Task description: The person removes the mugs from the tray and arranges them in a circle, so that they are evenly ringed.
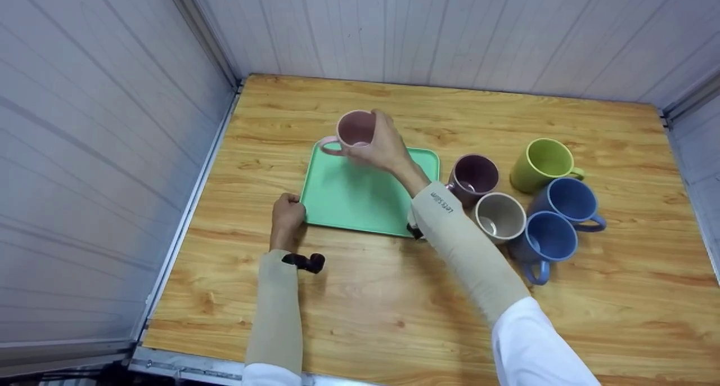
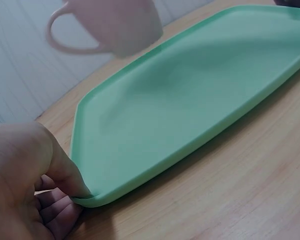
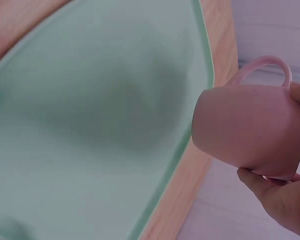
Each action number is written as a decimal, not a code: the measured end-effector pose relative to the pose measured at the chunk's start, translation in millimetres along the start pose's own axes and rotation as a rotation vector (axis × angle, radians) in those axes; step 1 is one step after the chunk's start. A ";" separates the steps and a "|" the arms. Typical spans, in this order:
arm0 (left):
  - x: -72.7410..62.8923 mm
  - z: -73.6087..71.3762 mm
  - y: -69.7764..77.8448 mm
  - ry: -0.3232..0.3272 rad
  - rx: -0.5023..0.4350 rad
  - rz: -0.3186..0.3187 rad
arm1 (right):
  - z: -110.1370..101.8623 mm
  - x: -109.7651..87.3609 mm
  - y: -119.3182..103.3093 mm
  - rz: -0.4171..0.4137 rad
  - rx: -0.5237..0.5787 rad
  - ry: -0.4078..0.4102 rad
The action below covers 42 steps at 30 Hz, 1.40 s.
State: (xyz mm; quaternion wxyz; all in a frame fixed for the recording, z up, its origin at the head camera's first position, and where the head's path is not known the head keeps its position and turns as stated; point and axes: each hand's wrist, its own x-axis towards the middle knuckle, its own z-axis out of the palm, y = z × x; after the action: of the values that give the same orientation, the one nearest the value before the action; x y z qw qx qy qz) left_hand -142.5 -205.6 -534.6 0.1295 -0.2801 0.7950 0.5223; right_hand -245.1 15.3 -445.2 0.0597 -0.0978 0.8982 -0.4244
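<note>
A pink mug (image 1: 355, 128) hangs above the far left part of the green tray (image 1: 360, 200), its handle pointing left. My right hand (image 1: 385, 144) grips it at the rim and side, with the thumb on the near side. In the left wrist view the mug (image 2: 117, 25) shows upright with air between it and the tray. My left hand (image 1: 288, 214) pinches the tray's near left corner. There the thumb (image 2: 65, 175) lies over the raised edge and the other fingers are curled beneath it.
Right of the tray, close together, stand a dark purple mug (image 1: 464, 189), a beige mug (image 1: 498, 237), a yellow-green mug (image 1: 523, 175) and two blue mugs (image 1: 526, 248). Pale panel walls (image 1: 394, 31) rise behind and beside the wooden table (image 1: 349, 307).
</note>
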 end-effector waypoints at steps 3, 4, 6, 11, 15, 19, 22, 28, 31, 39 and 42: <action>-0.5 0.3 1.9 -0.013 -0.011 0.004 | -18.7 1.0 3.9 0.038 -0.004 0.021; -0.9 0.3 2.5 -0.016 -0.016 0.006 | -25.0 1.4 5.6 0.050 -0.004 0.029; -1.5 0.4 3.5 -0.020 -0.028 0.007 | -37.5 2.1 9.4 0.066 -0.009 0.042; -2.3 1.4 5.8 -0.025 -0.075 -0.012 | -67.7 4.9 20.7 0.098 -0.038 0.096; -1.9 1.8 6.4 -0.024 -0.045 0.005 | -88.9 5.0 31.8 0.131 -0.070 0.121; -1.8 1.8 6.1 -0.023 -0.020 0.011 | -106.8 1.6 45.6 0.151 -0.108 0.143; -1.7 1.5 6.2 -0.025 -0.033 0.008 | -118.7 -1.5 55.3 0.166 -0.121 0.168; 0.7 0.7 5.4 -0.035 -0.043 0.004 | -138.8 -6.7 73.2 0.236 -0.144 0.195; 1.5 0.5 4.7 -0.034 -0.030 0.010 | -146.8 -11.4 82.5 0.283 -0.139 0.205; -1.3 -2.8 3.1 -0.035 -0.022 0.000 | -162.0 -26.3 105.7 0.380 -0.153 0.196; -2.0 -3.6 3.3 -0.033 -0.032 -0.006 | -165.2 -31.0 110.5 0.409 -0.151 0.187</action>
State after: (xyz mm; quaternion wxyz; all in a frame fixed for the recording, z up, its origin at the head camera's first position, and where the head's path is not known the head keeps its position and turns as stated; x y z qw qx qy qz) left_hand -142.4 -207.3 -529.6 0.1397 -0.2758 0.7834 0.5391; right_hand -260.2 214.8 -425.4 0.0535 0.1218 0.9301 -0.3423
